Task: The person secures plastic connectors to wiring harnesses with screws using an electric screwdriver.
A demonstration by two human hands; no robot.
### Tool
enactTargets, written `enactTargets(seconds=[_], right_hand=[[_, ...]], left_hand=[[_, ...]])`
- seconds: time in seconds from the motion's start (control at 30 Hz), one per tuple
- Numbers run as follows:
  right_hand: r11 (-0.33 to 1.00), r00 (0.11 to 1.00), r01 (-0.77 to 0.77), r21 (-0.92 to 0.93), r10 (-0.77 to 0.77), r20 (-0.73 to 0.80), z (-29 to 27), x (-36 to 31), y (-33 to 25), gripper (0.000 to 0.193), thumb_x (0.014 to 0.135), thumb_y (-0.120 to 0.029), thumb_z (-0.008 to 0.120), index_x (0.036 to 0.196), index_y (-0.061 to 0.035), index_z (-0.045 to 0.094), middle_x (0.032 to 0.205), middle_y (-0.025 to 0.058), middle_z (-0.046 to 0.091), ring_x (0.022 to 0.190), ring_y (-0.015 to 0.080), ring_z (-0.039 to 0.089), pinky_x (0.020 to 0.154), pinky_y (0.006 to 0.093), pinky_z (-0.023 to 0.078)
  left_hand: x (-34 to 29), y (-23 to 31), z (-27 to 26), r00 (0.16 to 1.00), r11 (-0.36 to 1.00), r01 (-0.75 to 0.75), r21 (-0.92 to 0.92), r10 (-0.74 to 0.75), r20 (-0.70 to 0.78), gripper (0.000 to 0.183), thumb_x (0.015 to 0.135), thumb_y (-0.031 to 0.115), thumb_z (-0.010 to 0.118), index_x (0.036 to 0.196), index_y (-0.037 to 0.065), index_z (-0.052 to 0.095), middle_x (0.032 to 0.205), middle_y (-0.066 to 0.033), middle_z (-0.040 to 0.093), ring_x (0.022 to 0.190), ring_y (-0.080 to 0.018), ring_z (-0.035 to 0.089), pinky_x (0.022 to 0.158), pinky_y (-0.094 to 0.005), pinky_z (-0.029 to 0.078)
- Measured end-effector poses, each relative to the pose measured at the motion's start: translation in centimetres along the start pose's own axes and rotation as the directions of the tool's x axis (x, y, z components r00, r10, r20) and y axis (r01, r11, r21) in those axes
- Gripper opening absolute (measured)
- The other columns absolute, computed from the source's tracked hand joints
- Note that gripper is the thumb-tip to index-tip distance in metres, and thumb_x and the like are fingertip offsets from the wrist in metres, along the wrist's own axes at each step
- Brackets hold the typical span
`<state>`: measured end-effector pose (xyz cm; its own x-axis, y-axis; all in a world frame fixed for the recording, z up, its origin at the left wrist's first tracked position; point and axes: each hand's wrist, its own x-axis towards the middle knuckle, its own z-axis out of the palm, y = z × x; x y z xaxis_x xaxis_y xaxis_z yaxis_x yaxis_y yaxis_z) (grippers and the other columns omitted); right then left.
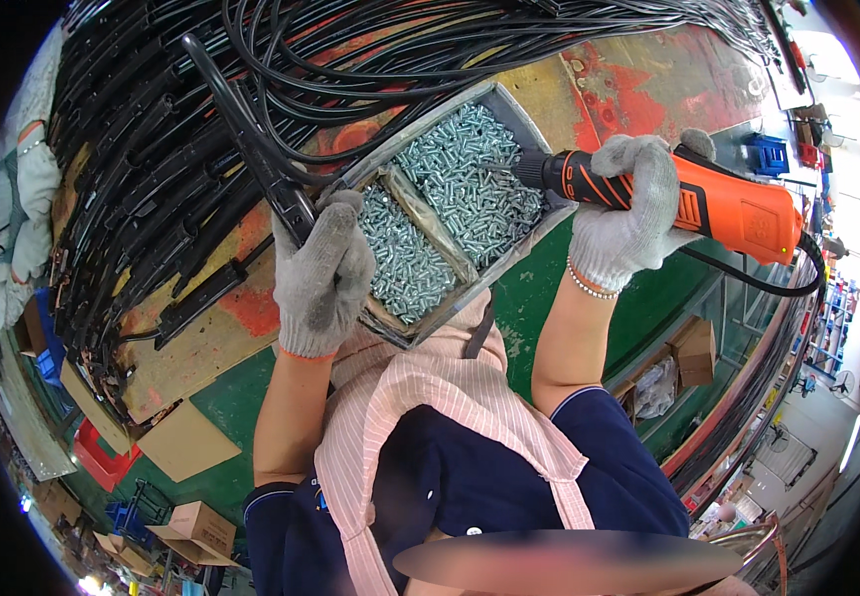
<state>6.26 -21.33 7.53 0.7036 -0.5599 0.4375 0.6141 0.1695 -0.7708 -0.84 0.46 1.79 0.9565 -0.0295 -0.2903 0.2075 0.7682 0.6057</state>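
Note:
My left hand [325, 268], in a grey knit glove, is closed around the lower end of a long black plastic part [261, 164] with a curved, hook-like upper end. In my right hand [628, 214], also gloved, is an orange and black corded electric screwdriver [748, 214], held level and pointing left. Its black nose is over the right side of a grey bin [521, 111]; whether a screw sits on the tip cannot be made out. Small silvery screws [465, 154] fill both compartments, split by a worn divider [430, 226]. My left hand is beside the bin's left edge.
Black parts [132, 159] lie heaped on the paint-worn worktable [628, 84], with black cables [380, 70] looping behind the bin. Another person's gloved hand [37, 184] is at far left. A blue bin [770, 156], a cardboard box [693, 350] and a red crate [102, 459] stand around.

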Motion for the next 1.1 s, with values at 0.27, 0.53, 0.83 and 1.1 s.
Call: enactTargets(seconds=[0.27, 0.53, 0.83, 1.1], right_hand=[[0.993, 0.998, -0.059, 0.098, 0.058, 0.007, -0.7, 0.3, -1.7, 0.042, 0.080, 0.002, 0.063, 0.118, 0.0007, 0.044, 0.069, 0.0105, 0.057, 0.053, 0.0185, 0.052, 0.050, 0.0292, 0.046], [0.959, 0.984, -0.077, 0.274, 0.029, 0.174, -0.6, 1.2, -5.2, 0.037, 0.087, -0.004, 0.060, 0.120, -0.0059, 0.044, 0.067, 0.0009, 0.040, 0.056, 0.0105, 0.036, 0.051, 0.0225, 0.035], [0.999, 0.997, 0.037, 0.040, -0.040, 0.073, 0.6, -0.4, -4.2, 0.047, 0.085, -0.003, 0.062, 0.128, -0.0010, 0.042, 0.069, 0.0079, 0.050, 0.057, 0.0167, 0.047, 0.052, 0.0276, 0.042], [0.997, 0.992, 0.028, 0.069, -0.036, 0.118, 1.6, -1.0, -4.8, 0.042, 0.086, -0.003, 0.060, 0.125, -0.0010, 0.043, 0.069, 0.0056, 0.047, 0.057, 0.0138, 0.044, 0.053, 0.0251, 0.040]], left_hand=[[0.6, -0.2, 2.4, 0.965, 1.000, -0.016, 0.016, 0.019, -0.260, 0.036, 0.091, -0.005, 0.056, 0.124, 0.009, 0.050, 0.114, -0.0148, 0.064, 0.089, -0.0186, 0.068, 0.064, -0.0276, 0.061], [0.9, -1.1, 1.9, 0.973, 0.997, -0.078, 0.024, 0.081, -0.216, 0.040, 0.086, -0.008, 0.062, 0.121, 0.009, 0.049, 0.112, -0.0142, 0.065, 0.104, -0.0247, 0.066, 0.092, -0.0444, 0.057], [1.3, -1.4, 1.8, 0.966, 0.997, -0.074, 0.018, 0.076, -0.246, 0.058, 0.084, -0.009, 0.065, 0.130, 0.007, 0.034, 0.111, -0.0153, 0.064, 0.103, -0.0249, 0.065, 0.092, -0.0397, 0.057], [1.3, -1.5, 1.5, 0.972, 0.996, -0.074, 0.039, 0.081, -0.221, 0.064, 0.083, -0.011, 0.063, 0.134, 0.007, 0.028, 0.114, -0.0166, 0.062, 0.106, -0.0248, 0.064, 0.093, -0.0424, 0.056]])
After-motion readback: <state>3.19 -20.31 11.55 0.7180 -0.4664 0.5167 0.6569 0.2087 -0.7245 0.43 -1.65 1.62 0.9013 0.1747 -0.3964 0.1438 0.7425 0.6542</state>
